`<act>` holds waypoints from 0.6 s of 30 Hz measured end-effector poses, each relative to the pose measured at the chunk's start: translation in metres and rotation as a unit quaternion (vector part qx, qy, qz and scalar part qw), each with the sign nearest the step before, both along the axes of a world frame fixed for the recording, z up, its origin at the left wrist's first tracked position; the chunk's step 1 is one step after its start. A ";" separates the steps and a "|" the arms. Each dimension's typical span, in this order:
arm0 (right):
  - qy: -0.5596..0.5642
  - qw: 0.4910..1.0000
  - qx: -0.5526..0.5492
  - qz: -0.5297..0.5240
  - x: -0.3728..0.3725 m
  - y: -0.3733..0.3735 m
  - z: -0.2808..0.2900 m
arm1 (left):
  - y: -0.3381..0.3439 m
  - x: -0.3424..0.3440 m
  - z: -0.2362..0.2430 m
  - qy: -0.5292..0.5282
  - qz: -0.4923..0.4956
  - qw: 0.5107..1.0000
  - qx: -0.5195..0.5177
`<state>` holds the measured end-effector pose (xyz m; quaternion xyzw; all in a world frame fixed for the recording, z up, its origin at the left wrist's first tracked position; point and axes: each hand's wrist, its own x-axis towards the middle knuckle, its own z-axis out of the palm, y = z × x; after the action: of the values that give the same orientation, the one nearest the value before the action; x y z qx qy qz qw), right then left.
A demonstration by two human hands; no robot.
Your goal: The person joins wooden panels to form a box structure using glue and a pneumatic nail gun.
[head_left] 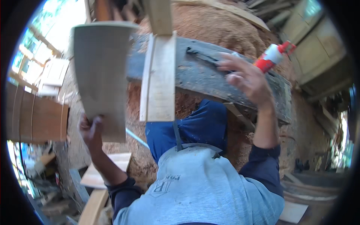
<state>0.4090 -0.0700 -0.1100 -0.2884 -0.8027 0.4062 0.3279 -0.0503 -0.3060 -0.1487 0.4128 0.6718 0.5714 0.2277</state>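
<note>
My left hand (91, 129) grips a wide, thin grey-brown wooden panel (99, 75) near its lower left corner, holding it upright beside a narrow pale plank with a groove along it (161, 78). That plank lies across the dark, weathered bench (138, 60), its near end over my lap. My right hand (245, 80) is raised over the right part of the bench with its fingers apart, holding nothing that I can see. Beside it are a red-and-white bottle (267, 60) with a red top and a dark object (197, 54) that I cannot make out, partly behind my fingers.
An upright timber (159, 17) meets the plank's far end. Sawdust (210, 24) lies heaped behind the bench. Wooden panels (35, 116) stand at the left, a pale board (105, 170) lies low beside my left forearm, and cabinet doors (317, 56) and stacked wood line the right.
</note>
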 end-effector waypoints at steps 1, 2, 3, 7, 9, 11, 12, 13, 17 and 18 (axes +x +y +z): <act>-0.118 0.984 0.035 -0.127 0.026 0.002 -0.015 | -0.021 -0.009 -0.016 -0.047 0.089 0.994 0.044; -0.222 0.940 0.075 -0.249 0.044 0.007 -0.038 | -0.037 -0.019 -0.033 -0.086 0.184 0.975 0.088; -0.291 0.911 0.125 -0.265 0.073 0.001 -0.054 | -0.054 -0.027 -0.046 -0.093 0.245 0.951 0.164; -0.431 0.820 0.129 -0.353 0.136 -0.011 -0.122 | -0.102 -0.048 -0.088 -0.176 0.360 0.903 0.155; -0.385 0.834 0.234 -0.319 0.156 -0.011 -0.135 | -0.112 -0.048 -0.103 -0.284 0.348 0.881 0.148; -0.378 0.839 0.282 -0.270 0.169 -0.010 -0.138 | -0.110 -0.046 -0.114 -0.319 0.358 0.860 0.175; -0.394 0.836 0.260 -0.281 0.172 -0.009 -0.137 | -0.108 -0.044 -0.119 -0.322 0.349 0.863 0.175; -0.446 0.808 0.215 -0.321 0.173 -0.006 -0.135 | -0.107 -0.043 -0.123 -0.324 0.339 0.866 0.172; -0.418 0.841 0.160 -0.303 0.150 -0.009 -0.119 | -0.100 -0.040 -0.136 -0.405 0.348 0.828 0.171; -0.446 0.814 0.202 -0.313 0.137 -0.015 -0.113 | -0.103 -0.037 -0.139 -0.366 0.359 0.840 0.175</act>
<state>0.5463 -0.0852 -0.2232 -0.6006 -0.7914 -0.0631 0.0946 -0.0870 -0.4093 -0.2880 -0.0636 0.5297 0.8307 0.1593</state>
